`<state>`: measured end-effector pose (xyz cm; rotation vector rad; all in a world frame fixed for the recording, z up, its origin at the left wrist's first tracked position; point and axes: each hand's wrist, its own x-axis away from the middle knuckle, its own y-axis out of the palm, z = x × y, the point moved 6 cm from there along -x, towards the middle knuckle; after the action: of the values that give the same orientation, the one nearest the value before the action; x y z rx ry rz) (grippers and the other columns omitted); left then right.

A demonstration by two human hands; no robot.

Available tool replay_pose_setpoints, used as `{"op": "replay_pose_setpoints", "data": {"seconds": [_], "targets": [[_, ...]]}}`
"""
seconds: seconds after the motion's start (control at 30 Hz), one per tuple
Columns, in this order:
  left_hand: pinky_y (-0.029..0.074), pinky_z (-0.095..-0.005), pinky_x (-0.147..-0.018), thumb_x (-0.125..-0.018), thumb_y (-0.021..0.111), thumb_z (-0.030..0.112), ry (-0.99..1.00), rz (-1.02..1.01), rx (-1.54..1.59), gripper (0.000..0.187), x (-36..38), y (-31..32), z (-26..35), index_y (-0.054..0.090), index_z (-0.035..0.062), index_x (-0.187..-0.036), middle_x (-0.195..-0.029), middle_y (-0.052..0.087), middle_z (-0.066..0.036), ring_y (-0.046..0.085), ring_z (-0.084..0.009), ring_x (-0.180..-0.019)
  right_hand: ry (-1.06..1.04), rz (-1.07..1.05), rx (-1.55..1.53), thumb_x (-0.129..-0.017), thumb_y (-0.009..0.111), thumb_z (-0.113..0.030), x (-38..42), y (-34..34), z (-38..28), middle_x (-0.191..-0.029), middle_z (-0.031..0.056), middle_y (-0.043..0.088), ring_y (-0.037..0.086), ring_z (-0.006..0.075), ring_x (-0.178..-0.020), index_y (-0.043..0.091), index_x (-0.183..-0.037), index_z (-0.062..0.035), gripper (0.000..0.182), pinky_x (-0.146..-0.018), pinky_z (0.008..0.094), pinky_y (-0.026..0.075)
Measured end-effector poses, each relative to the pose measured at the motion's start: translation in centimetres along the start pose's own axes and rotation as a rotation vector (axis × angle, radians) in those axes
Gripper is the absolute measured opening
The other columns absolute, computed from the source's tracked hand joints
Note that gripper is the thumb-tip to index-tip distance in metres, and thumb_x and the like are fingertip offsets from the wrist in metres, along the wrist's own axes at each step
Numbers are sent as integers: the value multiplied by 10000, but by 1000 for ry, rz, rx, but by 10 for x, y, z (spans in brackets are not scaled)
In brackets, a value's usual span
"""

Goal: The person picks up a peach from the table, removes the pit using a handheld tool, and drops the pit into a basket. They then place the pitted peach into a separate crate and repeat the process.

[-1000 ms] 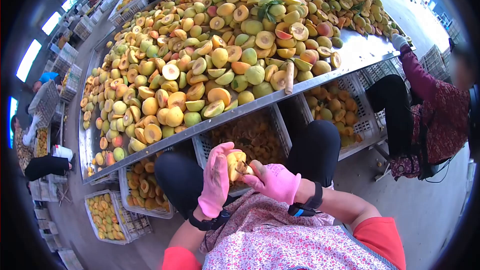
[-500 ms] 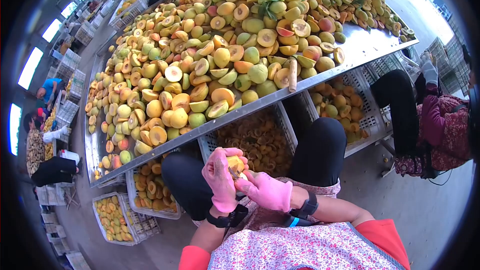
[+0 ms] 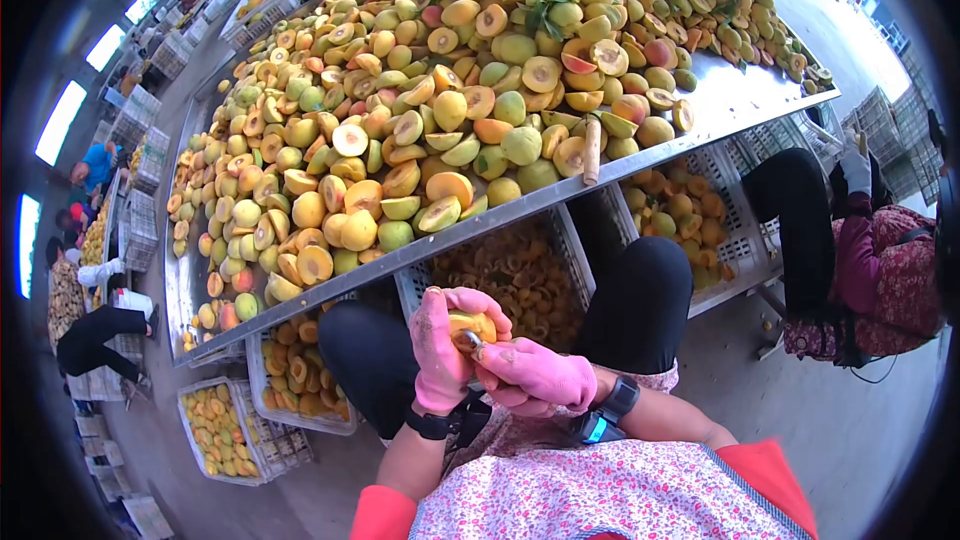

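In a pink glove, my left hand (image 3: pixel 440 355) is closed around a yellow peach half (image 3: pixel 476 324), held above my lap. My right hand (image 3: pixel 535 372), gloved the same, grips a small pitting tool with a curved metal tip (image 3: pixel 468 340). That tip is against the cut side of the peach half; its handle is hidden in my fingers. Beyond my hands, a large heap of halved peaches (image 3: pixel 440 140) lies on a metal table (image 3: pixel 440 242). Below my hands is a crate of scooped-out pits and scraps (image 3: pixel 505 280).
A wooden handle (image 3: pixel 592 152) lies at the table edge. Peach halves fill a crate (image 3: pixel 685 215) under the table at right and a crate (image 3: pixel 300 380) at left. Another full crate (image 3: pixel 220 430) stands on the floor. A co-worker (image 3: pixel 870 250) sits at right; others work at far left.
The metal tip now shows more clearly against the peach half. My right hand has shifted slightly, with its wrist turned. The left hand still holds the fruit.
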<state>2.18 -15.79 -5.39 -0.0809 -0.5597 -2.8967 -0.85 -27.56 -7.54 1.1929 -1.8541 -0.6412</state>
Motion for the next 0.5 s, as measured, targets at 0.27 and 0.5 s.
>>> {"op": "replay_pose_setpoints", "data": {"seconds": [0.27, 0.5], "targets": [[565, -312, -636, -1087, 427, 444, 20, -253, -106, 576, -8, 3, -3, 653, -22, -836, -815, 705, -127, 687, -204, -676, 55, -70, 35, -1073, 441, -534, 2, -10, 7, -600, -39, 404, 324, 59, -410, 504, -899, -133, 441, -369, 231, 235], [601, -341, -639, -1037, 438, 616, -385, 239, 443, 547, 0, -3, -35, 637, 107, -1002, -869, 697, -65, 696, -245, -679, -229, 109, 663, -1040, 589, -383, -7, -33, 9, -832, 10, 591, 525, 101, -800, 617, -1141, -41, 357, -756, 300, 472]]}}
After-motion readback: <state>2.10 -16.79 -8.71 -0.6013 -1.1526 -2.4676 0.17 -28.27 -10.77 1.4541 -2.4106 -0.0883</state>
